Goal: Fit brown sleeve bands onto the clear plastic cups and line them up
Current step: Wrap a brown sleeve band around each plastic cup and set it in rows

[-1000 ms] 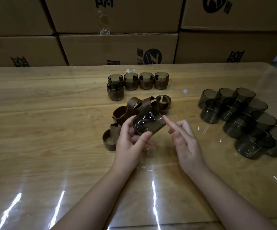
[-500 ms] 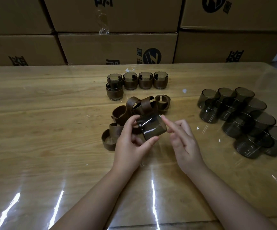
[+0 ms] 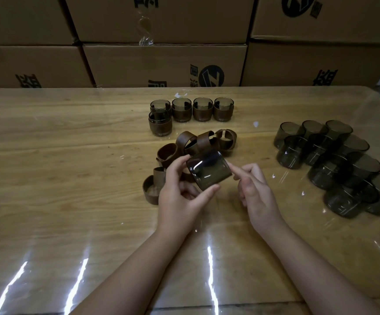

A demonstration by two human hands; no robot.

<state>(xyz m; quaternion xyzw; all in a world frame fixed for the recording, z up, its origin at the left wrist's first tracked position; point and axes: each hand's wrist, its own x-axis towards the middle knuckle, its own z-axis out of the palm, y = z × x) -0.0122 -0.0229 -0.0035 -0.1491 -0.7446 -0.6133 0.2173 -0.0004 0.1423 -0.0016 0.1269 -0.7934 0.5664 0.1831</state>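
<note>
Head view: left hand [image 3: 180, 198] pinches the bare cup [image 3: 209, 171] sideways; right hand [image 3: 258, 194], loosely spread, touches its right end; loose sleeve bands [image 3: 203, 142] lie just beyond.

A glossy wooden table [image 3: 48, 178] stands before stacked cardboard boxes [image 3: 161, 62] in dim light

Dim scene, white glare streaks on the glossy table [image 3: 48, 155], edges bowed.
</note>
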